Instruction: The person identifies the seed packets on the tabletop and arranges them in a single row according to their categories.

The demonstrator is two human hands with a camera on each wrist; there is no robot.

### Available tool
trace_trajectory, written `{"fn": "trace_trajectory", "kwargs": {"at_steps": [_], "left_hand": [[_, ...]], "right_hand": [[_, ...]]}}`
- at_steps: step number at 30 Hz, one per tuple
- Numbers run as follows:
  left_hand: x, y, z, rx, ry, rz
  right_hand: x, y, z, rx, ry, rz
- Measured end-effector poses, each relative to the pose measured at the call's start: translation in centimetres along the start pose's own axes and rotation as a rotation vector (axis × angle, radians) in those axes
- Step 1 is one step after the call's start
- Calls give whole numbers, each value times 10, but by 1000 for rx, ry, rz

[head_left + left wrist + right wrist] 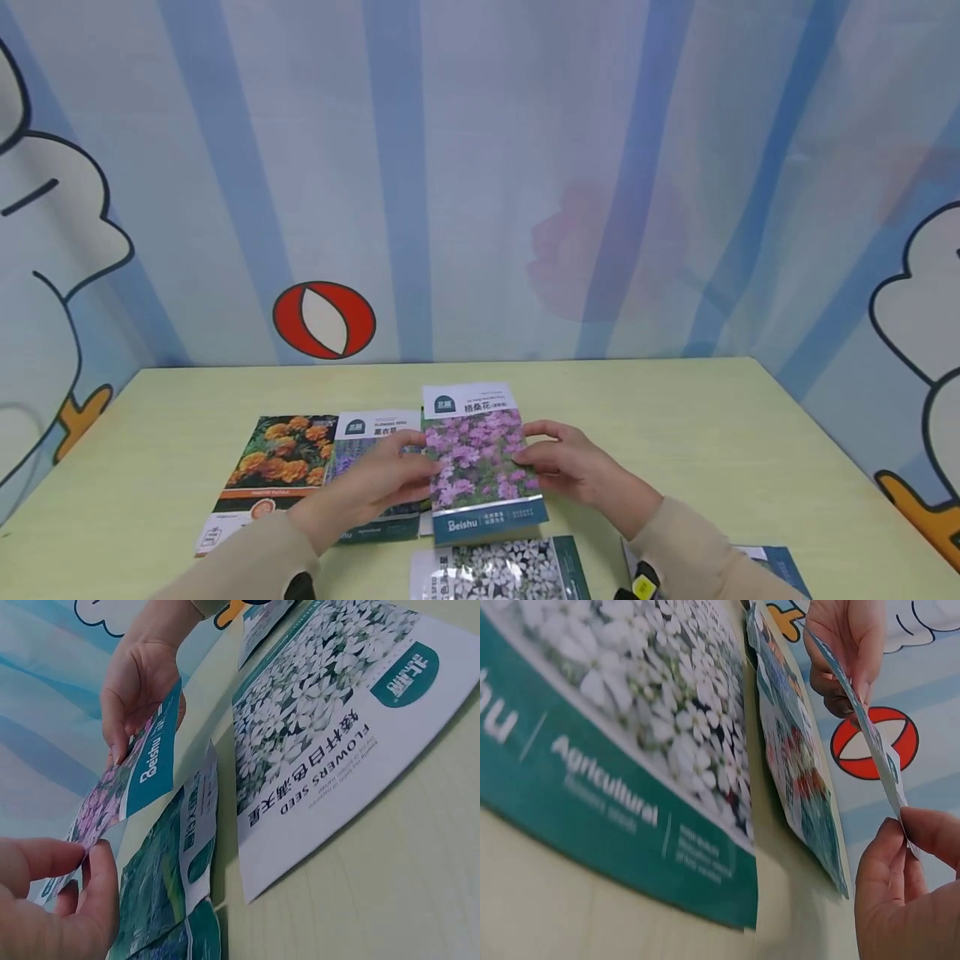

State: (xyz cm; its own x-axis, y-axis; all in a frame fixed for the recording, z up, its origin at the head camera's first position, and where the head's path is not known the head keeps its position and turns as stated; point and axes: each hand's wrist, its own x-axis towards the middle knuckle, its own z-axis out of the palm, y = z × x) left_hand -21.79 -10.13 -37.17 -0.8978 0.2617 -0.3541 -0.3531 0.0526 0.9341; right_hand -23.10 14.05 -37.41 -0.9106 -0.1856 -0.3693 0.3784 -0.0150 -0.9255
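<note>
The left hand (375, 477) and right hand (576, 463) are pinching the pink-flower seed packet (480, 450) by its left and right edges; light, even pressure should be preventing creases.

Pink-flower packet (480, 458), above mid tabletop (675, 417): title 格桑花, smaller bracketed characters after it unreadable; brand "Beishu" on blue bottom band (491, 521), fine print beside it too small.

White-flower packet (307, 697), toward the tabletop's near edge: "FLOWERS SEED" beside 矮杆白色满天星; green logo (407, 673) with stylised characters, the first 北. Its green band (622, 817), right wrist view: "hu" (start cut off by frame), then "Agricultural"; small lines after it blurred.

Purple-flower packet (351, 454), between those two and the tabletop's left edge: "FLOWERS SEED", title beginning 薰衣, partly covered.

Orange-flower packet (281, 454), nearest the left edge: print illegible.
</note>
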Motion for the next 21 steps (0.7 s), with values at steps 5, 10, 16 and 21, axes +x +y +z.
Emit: {"fn": "trace_trajectory", "kwargs": {"at_steps": [5,10,16,21], "left_hand": [[8,-1,12,-4,-7,17],[14,1,22,4,-19,32],[19,5,32,14,-49,86],[23,6,38,25,-66,107]], "right_hand": [[-2,0,-13,-23,29,-18],[-2,-1,-23,-20,55,-18],[-1,-3,-38,-24,55,-19],[-3,-6,-49,-36,36,-35]]}}
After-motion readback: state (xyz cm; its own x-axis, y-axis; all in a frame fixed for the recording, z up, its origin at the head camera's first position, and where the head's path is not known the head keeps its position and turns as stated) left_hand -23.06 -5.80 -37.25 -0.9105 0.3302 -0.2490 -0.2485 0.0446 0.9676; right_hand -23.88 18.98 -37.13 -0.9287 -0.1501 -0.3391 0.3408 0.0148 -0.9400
